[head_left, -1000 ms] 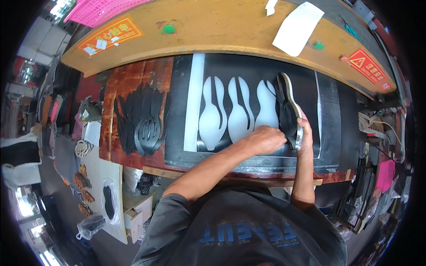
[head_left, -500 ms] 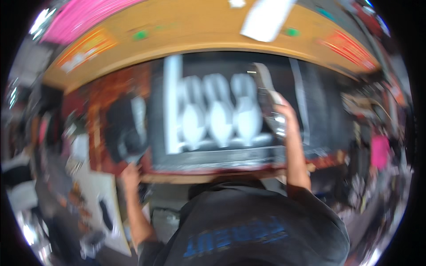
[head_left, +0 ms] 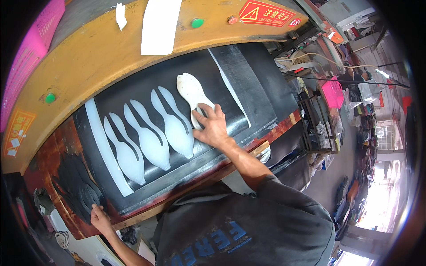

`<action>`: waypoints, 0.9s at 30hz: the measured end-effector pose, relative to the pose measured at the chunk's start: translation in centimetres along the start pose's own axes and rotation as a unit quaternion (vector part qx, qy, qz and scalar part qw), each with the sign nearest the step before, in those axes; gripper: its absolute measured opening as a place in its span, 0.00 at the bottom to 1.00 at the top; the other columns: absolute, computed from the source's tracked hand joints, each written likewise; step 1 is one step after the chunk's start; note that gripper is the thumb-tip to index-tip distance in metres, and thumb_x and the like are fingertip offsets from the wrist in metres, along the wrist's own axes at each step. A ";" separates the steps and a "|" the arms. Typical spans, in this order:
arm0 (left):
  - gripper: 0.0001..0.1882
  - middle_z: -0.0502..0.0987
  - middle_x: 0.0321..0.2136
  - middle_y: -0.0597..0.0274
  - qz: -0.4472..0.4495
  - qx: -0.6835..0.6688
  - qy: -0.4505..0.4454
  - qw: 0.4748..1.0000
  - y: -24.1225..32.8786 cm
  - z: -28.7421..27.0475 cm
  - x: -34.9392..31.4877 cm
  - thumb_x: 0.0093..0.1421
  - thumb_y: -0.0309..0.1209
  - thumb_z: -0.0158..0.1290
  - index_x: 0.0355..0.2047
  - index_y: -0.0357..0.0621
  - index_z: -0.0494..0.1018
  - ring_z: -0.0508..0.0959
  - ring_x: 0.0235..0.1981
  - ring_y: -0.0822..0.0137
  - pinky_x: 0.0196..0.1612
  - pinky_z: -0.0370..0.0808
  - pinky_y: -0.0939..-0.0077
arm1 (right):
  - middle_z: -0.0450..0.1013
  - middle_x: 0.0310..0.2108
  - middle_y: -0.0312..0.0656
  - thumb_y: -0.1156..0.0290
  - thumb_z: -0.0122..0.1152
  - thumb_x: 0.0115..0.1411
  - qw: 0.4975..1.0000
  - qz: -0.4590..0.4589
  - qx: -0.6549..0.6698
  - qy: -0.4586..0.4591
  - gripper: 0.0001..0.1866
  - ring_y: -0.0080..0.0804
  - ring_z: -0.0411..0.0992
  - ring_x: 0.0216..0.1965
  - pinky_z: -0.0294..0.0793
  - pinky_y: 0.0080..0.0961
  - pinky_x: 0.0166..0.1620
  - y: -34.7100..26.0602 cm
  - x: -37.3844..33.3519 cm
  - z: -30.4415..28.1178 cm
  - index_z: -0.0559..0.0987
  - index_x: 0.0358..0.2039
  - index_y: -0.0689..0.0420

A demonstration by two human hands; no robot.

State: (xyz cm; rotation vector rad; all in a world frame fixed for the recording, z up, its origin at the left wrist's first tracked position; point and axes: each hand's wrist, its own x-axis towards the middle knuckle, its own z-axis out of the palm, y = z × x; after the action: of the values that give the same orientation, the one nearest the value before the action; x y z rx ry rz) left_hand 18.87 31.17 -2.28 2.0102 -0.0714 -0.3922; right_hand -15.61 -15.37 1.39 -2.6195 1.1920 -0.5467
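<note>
My right hand (head_left: pixel 212 125) grips the lower part of a cream-white cutting die (head_left: pixel 190 91), shaped like a shoe upper. The die lies flat on a black sheet (head_left: pixel 146 80), thumb and fingers spread across it. To its left, several white shoe-upper-shaped cut-outs (head_left: pixel 177 133) stand side by side in the sheet, each with a narrow black tongue down its middle. At the lower left, my left hand (head_left: pixel 101 218) is closed, pinching the near end of a pile of black cut pieces (head_left: pixel 80 186). How many pieces it holds is hidden.
A yellow machine beam (head_left: pixel 115 57) spans the far side, with green buttons (head_left: pixel 197 23) and a hanging white paper (head_left: pixel 160 26). A pink basket (head_left: pixel 33 48) sits beyond it at far left. The worn reddish table edge (head_left: pixel 266 142) runs close to my body. A metal rack (head_left: pixel 317 122) stands at right.
My right hand has laid the cutting die, earlier tipped on its side, flat on the black sheet. My left hand stays by the black pieces. The view has turned.
</note>
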 end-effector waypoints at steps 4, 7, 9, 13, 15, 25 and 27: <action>0.24 0.64 0.13 0.76 0.030 0.013 -0.053 0.998 2.9 3.7 -0.7 0.78 0.47 0.54 0.28 0.43 0.77 0.61 0.13 0.82 0.16 0.55 0.80 | 0.69 0.67 0.40 0.61 0.72 0.43 0.999 0.030 -0.007 -0.030 0.33 0.63 0.62 0.63 0.69 0.55 0.63 -0.1 -0.3 1.1 0.88 0.55 0.48; 0.25 0.64 0.13 0.75 0.016 0.048 -0.077 0.996 3.4 5.8 -1.5 0.78 0.47 0.54 0.27 0.42 0.77 0.61 0.14 0.82 0.18 0.57 0.80 | 0.69 0.66 0.39 0.61 0.72 0.42 1.000 0.012 -0.016 -0.013 0.33 0.64 0.61 0.61 0.69 0.54 0.60 0.1 0.8 1.0 0.88 0.54 0.48; 0.25 0.65 0.14 0.75 0.026 0.047 -0.085 0.995 3.9 8.3 -1.7 0.78 0.45 0.54 0.26 0.42 0.77 0.60 0.15 0.83 0.19 0.57 0.79 | 0.69 0.66 0.39 0.62 0.72 0.42 1.000 -0.001 -0.017 0.001 0.33 0.65 0.61 0.60 0.68 0.54 0.59 0.0 2.3 1.2 0.88 0.54 0.48; 0.20 0.79 0.24 0.67 0.154 0.123 -0.133 0.971 7.3 16.1 -3.8 0.76 0.38 0.55 0.30 0.37 0.80 0.73 0.28 0.74 0.34 0.73 0.71 | 0.67 0.68 0.42 0.58 0.75 0.45 0.999 0.011 0.014 -0.038 0.35 0.69 0.61 0.63 0.67 0.59 0.62 0.1 6.0 1.8 0.86 0.58 0.48; 0.13 0.84 0.28 0.52 0.269 0.117 -0.207 0.933 9.8 20.9 -5.6 0.72 0.33 0.56 0.35 0.37 0.83 0.82 0.30 0.61 0.39 0.79 0.62 | 0.65 0.69 0.50 0.55 0.75 0.50 1.000 -0.002 0.009 0.007 0.36 0.72 0.57 0.68 0.65 0.64 0.65 0.2 7.5 2.0 0.83 0.61 0.51; 0.07 0.83 0.35 0.51 0.354 0.132 -0.341 0.861 17.0 34.5 -1.9 0.67 0.33 0.61 0.38 0.43 0.84 0.81 0.40 0.46 0.48 0.78 0.54 | 0.83 0.43 0.46 0.72 0.69 0.68 0.908 0.166 0.381 0.052 0.25 0.26 0.81 0.43 0.81 0.24 0.49 4.7 13.8 -1.2 0.77 0.63 0.70; 0.07 0.83 0.34 0.52 0.380 0.144 -0.284 0.868 17.0 36.0 -0.7 0.65 0.34 0.63 0.36 0.45 0.84 0.80 0.39 0.46 0.47 0.77 0.54 | 0.84 0.43 0.53 0.70 0.68 0.67 0.911 0.123 0.383 0.093 0.24 0.39 0.84 0.40 0.83 0.31 0.45 5.9 15.1 -1.6 0.79 0.60 0.69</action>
State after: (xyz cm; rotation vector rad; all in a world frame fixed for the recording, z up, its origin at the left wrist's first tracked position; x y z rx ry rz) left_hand 9.21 -7.45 -1.82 1.8989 -1.3147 -0.4536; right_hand -11.20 -30.72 4.53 -1.7573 1.0440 -0.9867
